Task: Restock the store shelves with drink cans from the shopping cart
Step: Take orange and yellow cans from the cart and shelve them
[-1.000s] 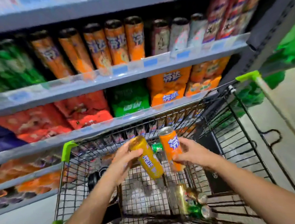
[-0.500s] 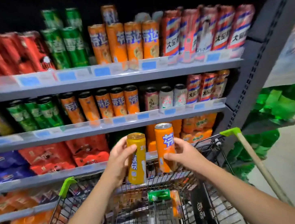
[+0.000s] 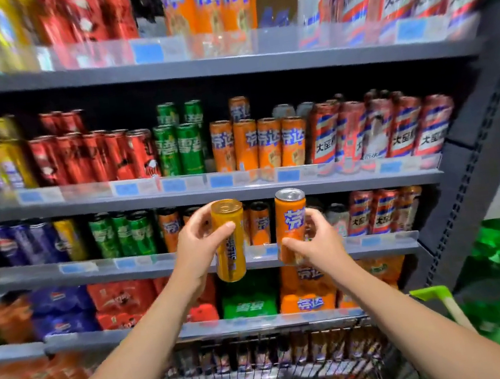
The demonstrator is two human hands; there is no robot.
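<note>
My left hand (image 3: 200,247) grips a yellow can (image 3: 229,240), my right hand (image 3: 317,244) an orange can (image 3: 290,225), both raised before the third shelf (image 3: 378,243), above the cart (image 3: 268,373). I'm at the placing step: next, I judge, each goes into its matching row. Since a second ago both cans have risen from cart level.

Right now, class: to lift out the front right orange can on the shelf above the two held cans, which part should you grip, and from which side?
Grip the orange can round its upper body, coming from the front. It stands upright; neighbours crowd both sides and a clear rail hides its base.
</note>
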